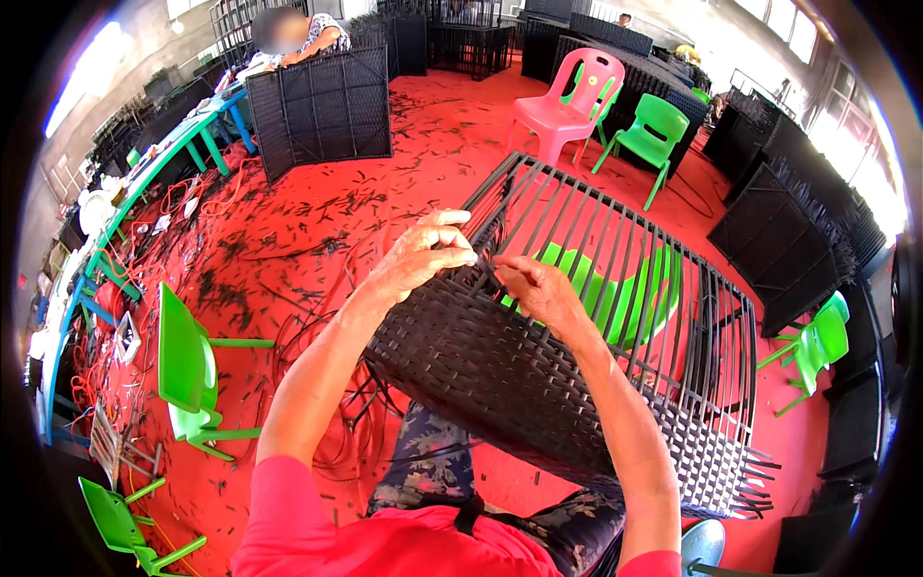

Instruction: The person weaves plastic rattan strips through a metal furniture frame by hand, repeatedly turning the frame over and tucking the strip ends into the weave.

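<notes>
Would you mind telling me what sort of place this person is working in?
Most likely a wicker furniture workshop. Both hands, left hand and right hand, work a strand into a half-woven black panel; finished woven panels stand around, and cut strand scraps litter the red floor.

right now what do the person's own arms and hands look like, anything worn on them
Both forearms are bare from wrist to above the elbow. Short red sleeves cover only the upper arms. The left hand and right hand are bare: no gloves, and no watch or ring that shows.
</notes>
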`<move>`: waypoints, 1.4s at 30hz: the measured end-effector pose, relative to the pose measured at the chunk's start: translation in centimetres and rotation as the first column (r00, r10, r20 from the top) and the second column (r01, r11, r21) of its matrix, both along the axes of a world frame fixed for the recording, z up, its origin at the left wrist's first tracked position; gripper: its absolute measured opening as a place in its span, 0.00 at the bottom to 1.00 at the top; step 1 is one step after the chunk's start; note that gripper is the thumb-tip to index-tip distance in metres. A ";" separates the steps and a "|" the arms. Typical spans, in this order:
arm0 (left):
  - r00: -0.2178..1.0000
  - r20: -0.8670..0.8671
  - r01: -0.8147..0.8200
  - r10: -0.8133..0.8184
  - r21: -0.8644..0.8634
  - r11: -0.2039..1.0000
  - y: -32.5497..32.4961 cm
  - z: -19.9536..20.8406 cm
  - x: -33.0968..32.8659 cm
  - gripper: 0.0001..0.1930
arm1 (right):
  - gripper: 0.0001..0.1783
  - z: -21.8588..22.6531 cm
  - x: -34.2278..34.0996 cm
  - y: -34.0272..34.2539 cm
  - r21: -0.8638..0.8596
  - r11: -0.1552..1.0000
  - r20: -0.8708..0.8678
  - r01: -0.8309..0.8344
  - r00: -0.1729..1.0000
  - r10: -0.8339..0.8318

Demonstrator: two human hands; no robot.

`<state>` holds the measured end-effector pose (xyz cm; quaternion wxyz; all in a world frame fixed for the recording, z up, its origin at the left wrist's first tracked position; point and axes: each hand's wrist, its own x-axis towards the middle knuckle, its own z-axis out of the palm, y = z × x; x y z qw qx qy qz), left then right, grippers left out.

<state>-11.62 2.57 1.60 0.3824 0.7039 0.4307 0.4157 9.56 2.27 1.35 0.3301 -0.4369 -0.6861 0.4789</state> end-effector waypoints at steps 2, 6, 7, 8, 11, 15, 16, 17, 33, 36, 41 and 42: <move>0.988 0.149 0.061 -0.038 -0.153 0.986 -0.4 0.3 -0.3 0.09 | 0.13 0.1 -0.3 0.0 -0.065 0.997 -0.042 -0.050 0.998 0.047; 0.899 -0.415 -0.062 0.139 0.195 0.979 0.6 -2.0 -1.3 0.11 | 0.11 -1.7 -0.5 1.1 -0.218 0.974 -0.097 -0.056 0.995 0.035; 0.899 -0.414 -0.064 0.140 0.193 0.979 0.7 -2.0 -1.1 0.11 | 0.11 -2.1 -0.4 1.2 -0.263 0.964 -0.127 -0.044 0.992 0.011; 0.831 -0.529 -0.047 0.171 0.241 0.969 0.8 -2.0 -0.8 0.11 | 0.09 -2.4 -0.5 1.3 -0.260 0.965 -0.163 -0.025 0.986 -0.018; 0.667 -0.721 0.063 0.186 0.304 0.951 2.1 -2.7 -0.1 0.11 | 0.10 -3.0 -1.4 1.8 -0.062 0.998 0.058 0.032 0.998 -0.028; 0.645 -0.764 0.146 -0.010 0.111 0.983 4.3 -2.9 -0.5 0.11 | 0.13 -2.3 -2.1 1.5 0.039 0.996 0.100 0.083 0.991 -0.087; 0.687 -0.722 0.190 -0.082 0.069 0.979 4.3 -2.5 -0.8 0.11 | 0.13 -2.0 -2.1 1.3 0.031 0.997 0.131 0.072 0.988 -0.076; 0.723 -0.673 0.235 -0.154 0.031 0.971 4.4 -2.2 -1.1 0.11 | 0.14 -1.9 -2.1 1.3 0.023 0.998 0.163 0.061 0.985 -0.064; 0.953 0.280 -0.073 0.115 -0.154 0.985 0.9 -1.0 -4.4 0.08 | 0.15 0.1 -5.3 2.4 -0.134 0.986 -0.113 -0.100 0.990 0.085; 0.978 0.167 -0.091 0.126 -0.205 0.974 0.9 -1.1 -4.2 0.10 | 0.13 -1.2 -5.3 3.1 -0.254 0.961 -0.158 -0.106 0.985 0.067; 0.873 -0.461 -0.149 0.158 0.055 0.987 0.9 -0.4 -4.0 0.11 | 0.09 -2.0 -5.0 3.0 -0.369 0.929 -0.321 -0.033 0.943 -0.094; 0.925 -0.375 -0.066 0.058 -0.008 0.998 2.4 -2.5 -4.8 0.11 | 0.09 -2.0 -5.2 2.9 -0.345 0.938 -0.264 -0.022 0.962 -0.074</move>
